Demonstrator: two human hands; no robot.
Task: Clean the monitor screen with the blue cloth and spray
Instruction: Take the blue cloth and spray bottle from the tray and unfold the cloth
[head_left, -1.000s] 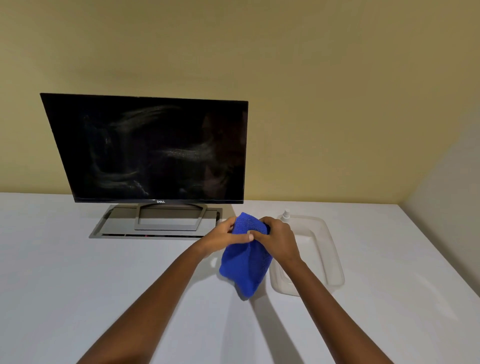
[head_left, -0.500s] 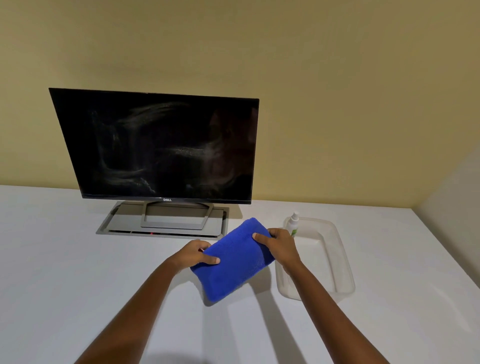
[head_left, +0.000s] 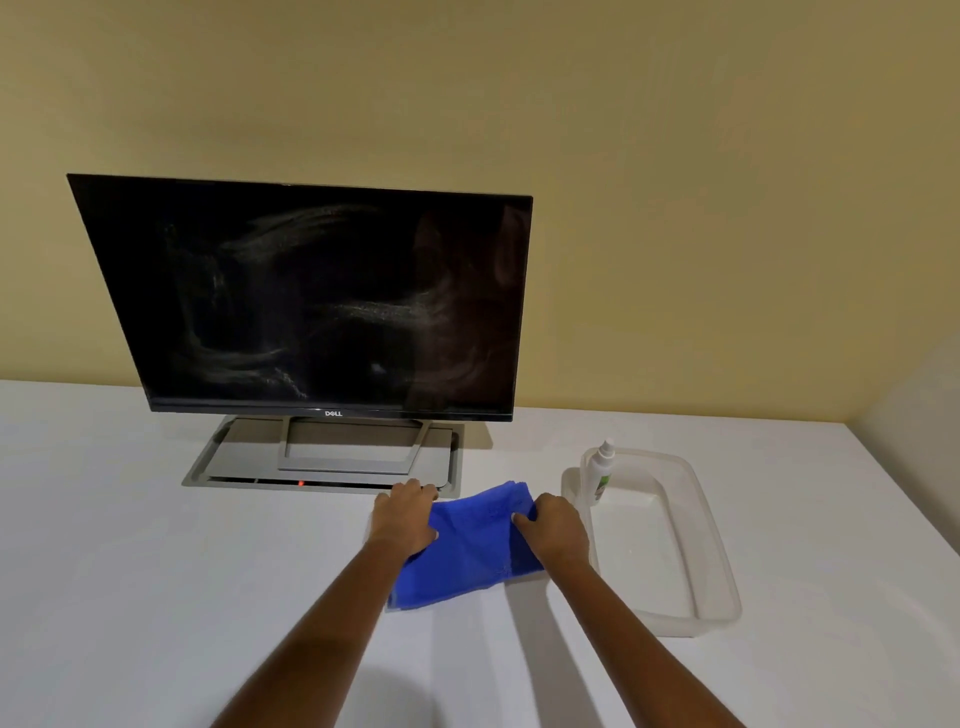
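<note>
White bench (head_left: 156, 571), DELL monitor (head_left: 311, 296); clear tray (head_left: 719, 551) w/ spray bottle (head_left: 600, 475), label maybe green, unreadable; L hand (head_left: 405, 519), R hand (head_left: 556, 527) grip blue cloth (head_left: 472, 545).

We hold both bare arms out toward 12 o'clock, the forearms drawing closer together toward the wrists. Our left hand (head_left: 405, 519) lies knuckles up and grips the cloth (head_left: 467, 556) at its 9 o'clock edge, thumb pointing to 3 o'clock. Our right hand (head_left: 556, 532) grips the 3 o'clock edge (thumb on top, pointing to 9 o'clock). The hands are apart, level with each other.
</note>
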